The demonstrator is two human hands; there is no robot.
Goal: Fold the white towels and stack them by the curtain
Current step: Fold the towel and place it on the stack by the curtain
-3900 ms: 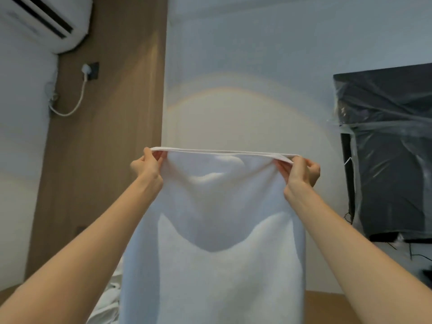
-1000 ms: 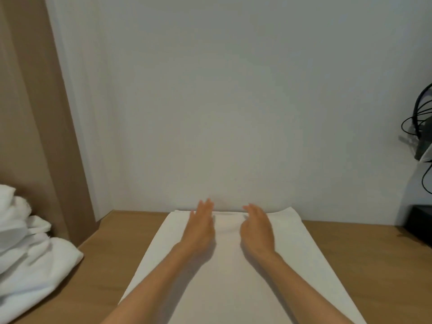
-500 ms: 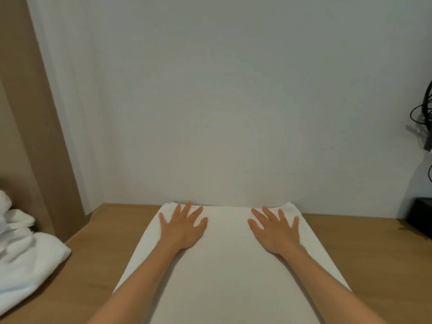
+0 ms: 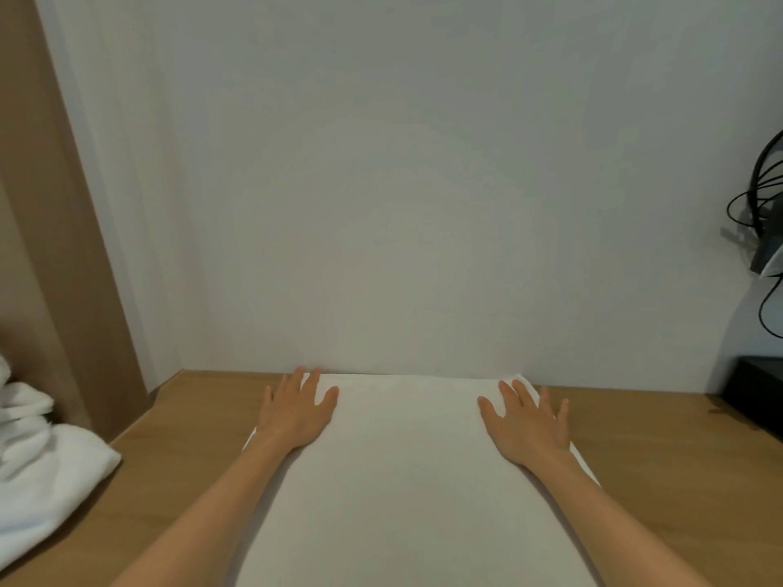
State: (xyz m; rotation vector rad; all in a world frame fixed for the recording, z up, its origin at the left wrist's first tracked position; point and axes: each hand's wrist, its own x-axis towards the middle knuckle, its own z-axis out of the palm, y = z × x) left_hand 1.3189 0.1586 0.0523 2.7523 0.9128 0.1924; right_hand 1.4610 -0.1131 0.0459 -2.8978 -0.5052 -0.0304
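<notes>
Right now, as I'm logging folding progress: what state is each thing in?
towel: spread flat on the table, far edge at the wall.
left hand: open, pressing flat on its far left corner.
right hand: open, pressing flat on its far right corner.
towel pile: crumpled, unfolded, at the left.
cables: hanging loose at the right.

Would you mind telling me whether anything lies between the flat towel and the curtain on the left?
The strip of table between the flat towel and the curtain shows bare wood. Only the crumpled towel heap lies by the curtain nearer the person, taking up part of that side.
</notes>
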